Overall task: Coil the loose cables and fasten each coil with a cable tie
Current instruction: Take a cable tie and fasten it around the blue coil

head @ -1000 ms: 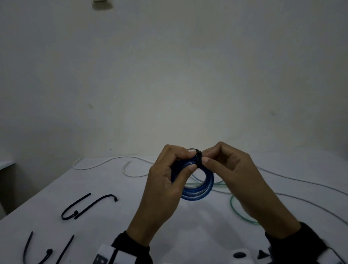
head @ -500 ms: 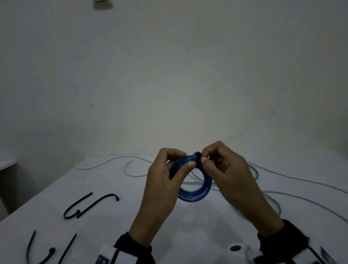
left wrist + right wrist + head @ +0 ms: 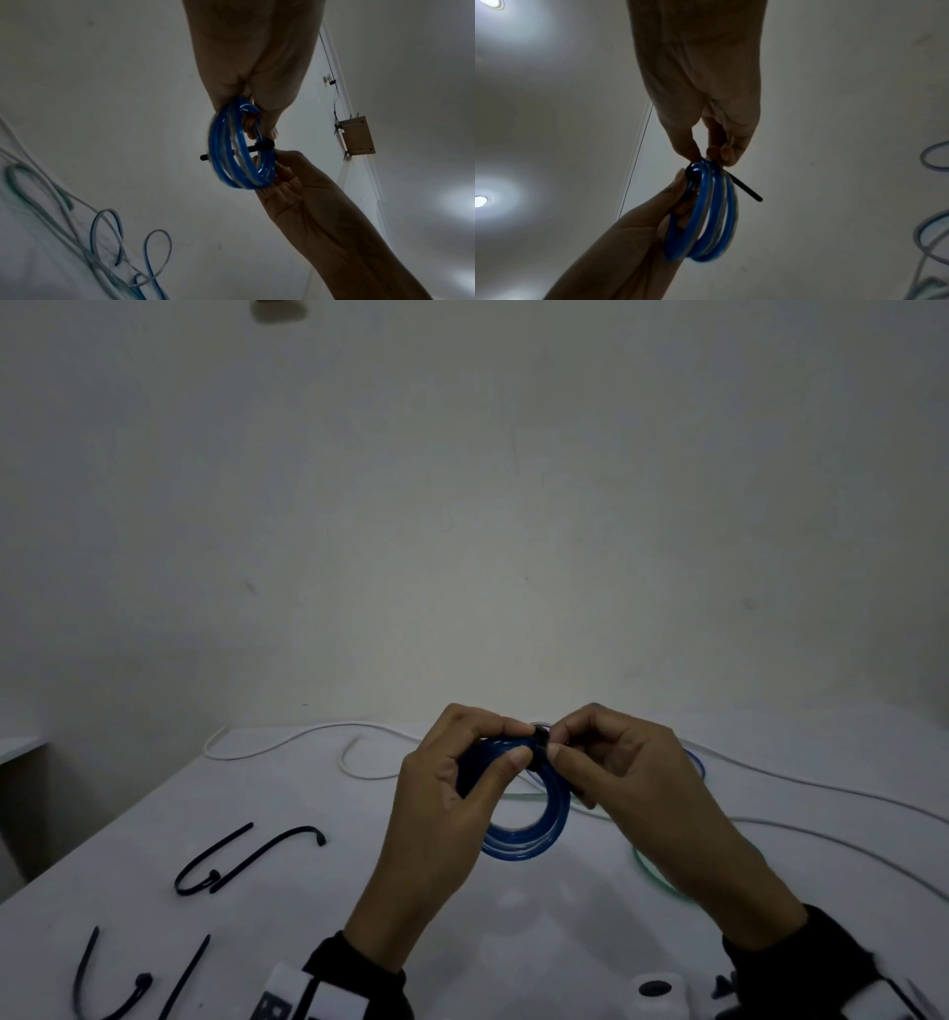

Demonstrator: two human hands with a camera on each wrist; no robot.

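Fingers [image 3: 516, 757] pinch blue coil [image 3: 534, 834] | black tie [image 3: 539, 749] unchanged | hands slightly lower

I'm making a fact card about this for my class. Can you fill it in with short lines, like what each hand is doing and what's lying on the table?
Left hand: left hand grips the blue coil, fingers curled round its rim
Right hand: right hand pinches the coil at the black cable tie
Cable tie: wrapped round the coil, tail sticking out
Coil: held up above the table
Spare ties: black ties lie on the left of the table
Other cables: white cable, green cable lie loose on the table
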